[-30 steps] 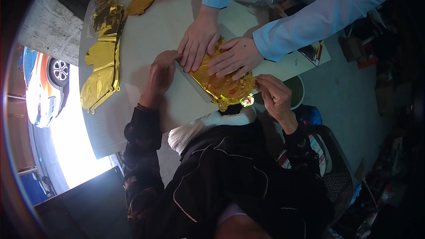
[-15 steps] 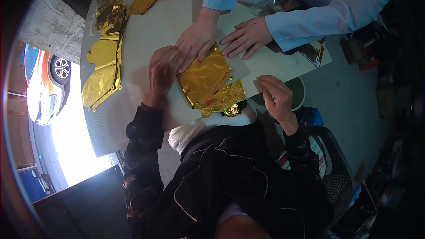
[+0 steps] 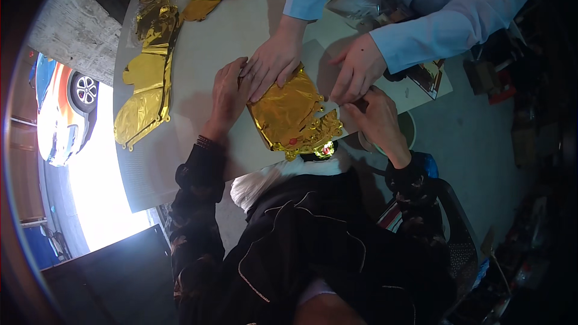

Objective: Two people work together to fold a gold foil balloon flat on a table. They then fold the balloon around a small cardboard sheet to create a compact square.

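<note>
Gold foil lies creased by the near edge of the table, between two bare hands. Left hand is at its upper left corner, fingers bent, right beside a co-worker's hand resting there; can't tell if it's pinching anything. Right hand has thumb and fingers drawn close, just off the ragged right side, next to the co-worker's other hand; can't tell if it has hold of anything either. Looks super light, floppy and kinda slippery to me. Those little side tabs would probably rip, so I'd grab the plain straight edge.
</note>
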Demonstrator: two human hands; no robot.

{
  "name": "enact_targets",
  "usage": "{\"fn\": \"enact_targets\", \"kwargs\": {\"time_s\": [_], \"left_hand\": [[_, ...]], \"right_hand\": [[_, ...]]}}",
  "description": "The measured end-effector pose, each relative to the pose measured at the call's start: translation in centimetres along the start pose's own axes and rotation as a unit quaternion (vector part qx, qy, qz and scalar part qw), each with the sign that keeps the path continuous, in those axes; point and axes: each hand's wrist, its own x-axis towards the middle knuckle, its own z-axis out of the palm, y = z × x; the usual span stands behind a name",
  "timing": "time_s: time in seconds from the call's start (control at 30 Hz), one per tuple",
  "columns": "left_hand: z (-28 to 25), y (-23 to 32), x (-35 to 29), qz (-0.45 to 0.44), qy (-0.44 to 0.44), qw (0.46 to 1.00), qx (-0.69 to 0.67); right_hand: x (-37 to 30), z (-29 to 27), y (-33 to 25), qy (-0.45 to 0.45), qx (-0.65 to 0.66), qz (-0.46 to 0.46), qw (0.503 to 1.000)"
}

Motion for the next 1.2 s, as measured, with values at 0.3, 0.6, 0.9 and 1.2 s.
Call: {"fn": "enact_targets", "kwargs": {"time_s": [0.3,0.6,0.9,1.2], "left_hand": [[-0.8,0.4,-0.1,-0.003,-0.039,0.999,0.007],[-0.7,0.0,-0.3,0.036,-0.013,0.999,-0.015],[-3.6,5.4,-4.9,0.082,-0.061,0.994,-0.027],[-4.1,9.6,-7.2,0.122,-0.247,0.96,0.052]], "right_hand": [[-2.0,-0.8,0.4,-0.031,0.065,0.039,0.997],[-4.6,0.0,1.0,0.029,0.063,-0.066,0.995],[-3.2,0.3,1.0,-0.067,0.031,-0.171,0.983],[-2.5,2.2,1.0,-0.025,0.027,-0.322,0.946]]}}
